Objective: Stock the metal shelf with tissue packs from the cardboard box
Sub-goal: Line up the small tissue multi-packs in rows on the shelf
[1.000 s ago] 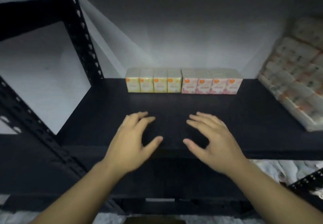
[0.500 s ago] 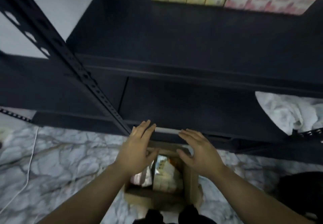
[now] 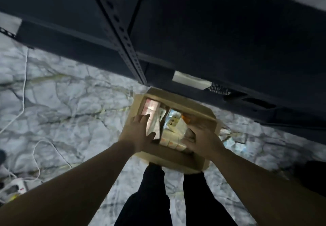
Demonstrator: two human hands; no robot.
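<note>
Box: the cardboard box (image 3: 176, 160) sits open on the marble floor (image 3: 70, 106), right at the foot of the shelf (image 3: 220, 37), with the person's dark-trousered legs (image 3: 146, 199) just behind it.
Packs: tissue packs fill the box, a pink stack (image 3: 151, 113) on the left side, paler and orange-marked packs (image 3: 174, 129) in the middle and right; blur hides the print.
Left hand: the left hand (image 3: 137, 134) is down over the box's left part, fingers straight and lying on the pink stack, thumb spread out to the side, gripping nothing.
Right hand: the right hand (image 3: 202, 137) reaches into the box's right side, fingers dipping among the packs there; blurred and half hidden, so whether it grips one I cannot tell.
Shelf: dark boards and a perforated upright (image 3: 123, 37) fill the top of the view.
Floor: white cables (image 3: 24, 88) trail at left towards a power strip (image 3: 14, 187).
</note>
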